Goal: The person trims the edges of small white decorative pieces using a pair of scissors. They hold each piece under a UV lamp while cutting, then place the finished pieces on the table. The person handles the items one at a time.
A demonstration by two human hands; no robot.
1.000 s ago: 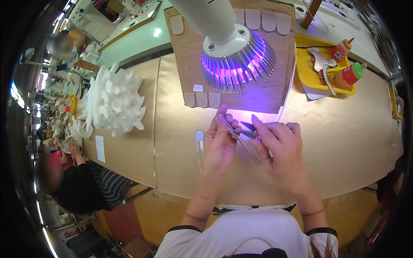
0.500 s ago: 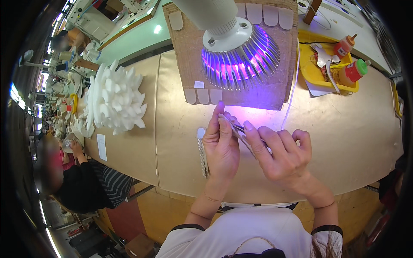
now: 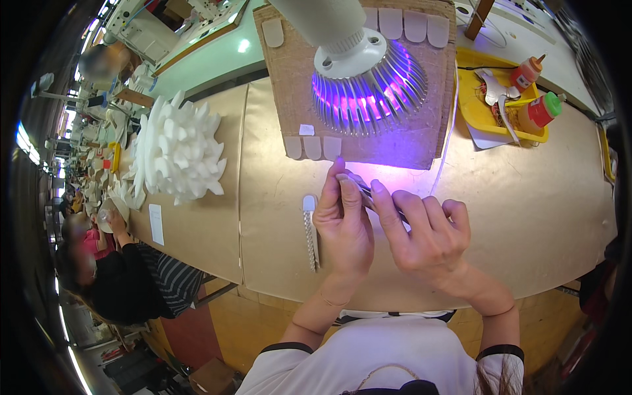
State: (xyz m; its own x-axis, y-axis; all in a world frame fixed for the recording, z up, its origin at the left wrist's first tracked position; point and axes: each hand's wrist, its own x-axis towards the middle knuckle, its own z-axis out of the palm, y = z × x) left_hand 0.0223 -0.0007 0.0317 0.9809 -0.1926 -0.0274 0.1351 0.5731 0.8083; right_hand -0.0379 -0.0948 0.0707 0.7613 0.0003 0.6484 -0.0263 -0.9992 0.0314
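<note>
left hand (image 3: 347,230) pinches a strip (image 3: 357,182), long axis slanting up-left; right hand (image 3: 426,236) grasps what seem scissors (image 3: 402,217).

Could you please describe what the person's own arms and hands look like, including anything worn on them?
Both the left hand and the right hand are ungloved. The forearms are bare too, below short white sleeves edged with black bands.
</note>
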